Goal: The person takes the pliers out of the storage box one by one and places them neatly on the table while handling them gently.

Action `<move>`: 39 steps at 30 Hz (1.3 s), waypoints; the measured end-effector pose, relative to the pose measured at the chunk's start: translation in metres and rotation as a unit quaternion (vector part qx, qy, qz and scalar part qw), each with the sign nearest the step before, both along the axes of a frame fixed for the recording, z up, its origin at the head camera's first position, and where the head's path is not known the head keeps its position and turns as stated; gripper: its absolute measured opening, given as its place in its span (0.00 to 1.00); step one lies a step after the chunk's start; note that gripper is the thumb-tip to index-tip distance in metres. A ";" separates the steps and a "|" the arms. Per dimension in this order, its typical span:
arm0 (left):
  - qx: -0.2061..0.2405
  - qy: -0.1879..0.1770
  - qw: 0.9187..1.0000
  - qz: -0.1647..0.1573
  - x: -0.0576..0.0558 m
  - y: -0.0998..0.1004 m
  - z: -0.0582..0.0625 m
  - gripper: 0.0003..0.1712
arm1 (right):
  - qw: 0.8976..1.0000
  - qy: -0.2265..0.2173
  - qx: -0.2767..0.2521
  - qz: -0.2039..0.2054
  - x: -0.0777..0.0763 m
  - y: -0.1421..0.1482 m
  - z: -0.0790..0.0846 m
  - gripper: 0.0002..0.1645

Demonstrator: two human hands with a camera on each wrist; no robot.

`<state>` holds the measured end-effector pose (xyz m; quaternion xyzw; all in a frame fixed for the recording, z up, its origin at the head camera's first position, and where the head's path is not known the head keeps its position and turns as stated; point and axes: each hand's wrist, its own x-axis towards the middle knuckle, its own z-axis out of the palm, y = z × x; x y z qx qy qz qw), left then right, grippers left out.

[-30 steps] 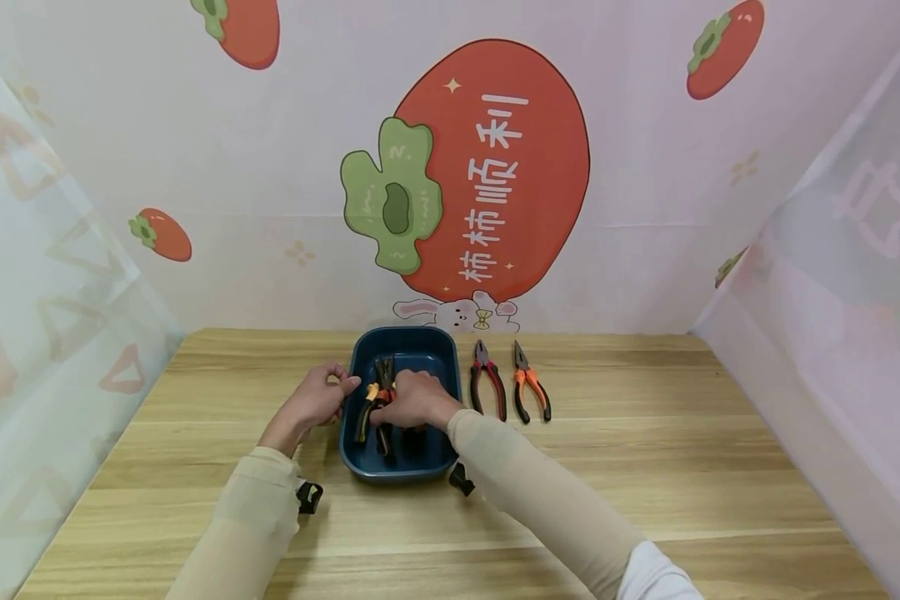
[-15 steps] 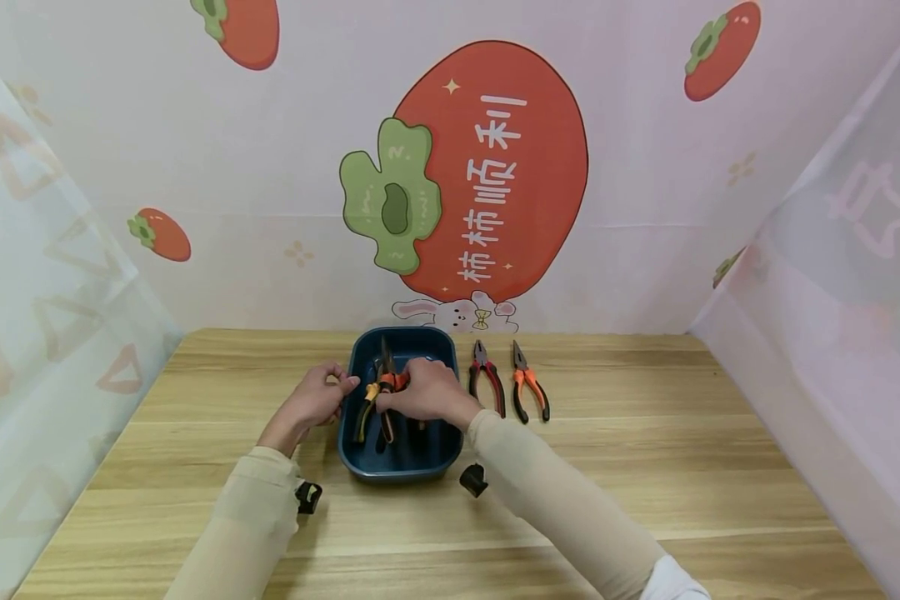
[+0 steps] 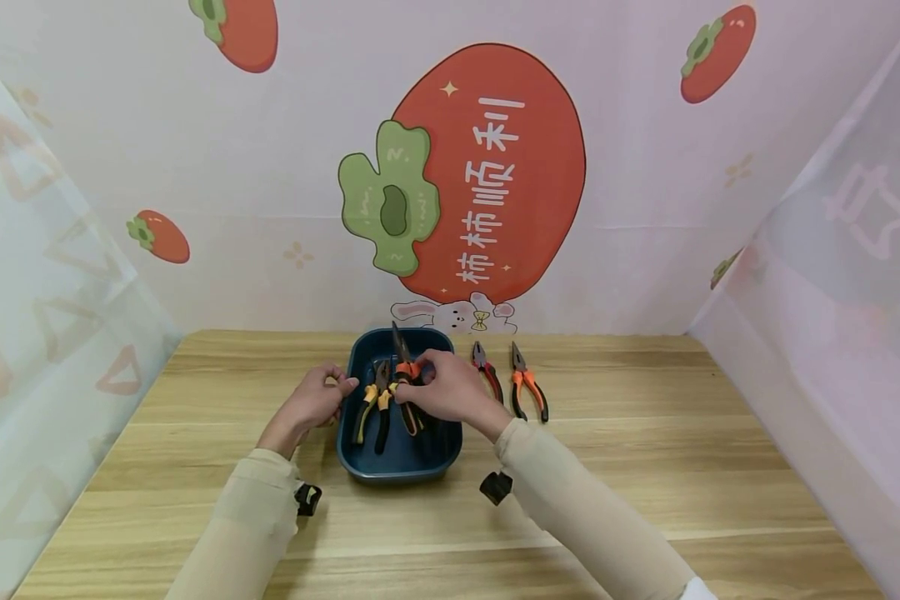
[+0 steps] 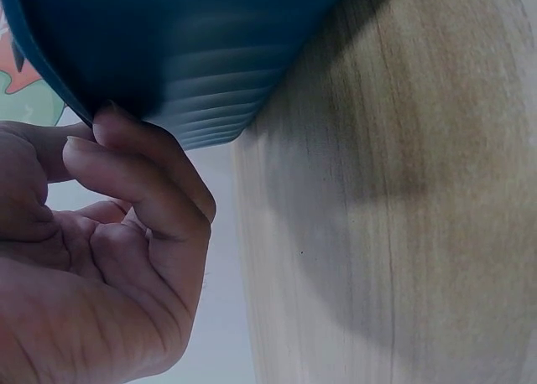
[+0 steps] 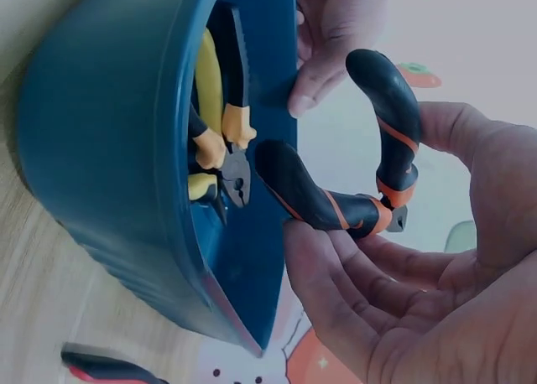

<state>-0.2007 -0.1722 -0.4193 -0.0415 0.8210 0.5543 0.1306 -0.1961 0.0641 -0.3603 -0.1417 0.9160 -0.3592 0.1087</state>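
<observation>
A deep blue plastic bin (image 3: 401,477) stands on the table. My left hand (image 3: 315,400) pinches its left rim between thumb and fingers; the left wrist view shows the fingertips (image 4: 107,124) at the edge. Over the bin my right hand (image 3: 453,388) holds orange-and-black pliers (image 5: 394,120) by the handles, which are spread apart. In the head view their pointed nose is tilted up toward the back. Inside the bin lie several yellow-and-black pliers (image 3: 382,414), heads toward the back; the right wrist view shows a gripping head (image 5: 238,183) among them.
Right of the bin, red-and-black pliers (image 3: 480,358) lie on the wooden table (image 3: 630,467), partly covered by my right hand. Beside them are orange-and-black long-nose pliers (image 3: 523,383). A printed cloth (image 3: 645,250) hangs behind the table and along both sides.
My right hand has lifted the orange-and-black pliers from among the others in the bin and moved slightly right and up. The left hand has stayed at the rim.
</observation>
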 end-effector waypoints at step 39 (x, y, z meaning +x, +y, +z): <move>-0.007 -0.008 1.000 0.010 0.000 0.002 -0.002 0.10 | 0.993 0.017 -0.024 -0.113 0.001 0.126 -0.017 0.33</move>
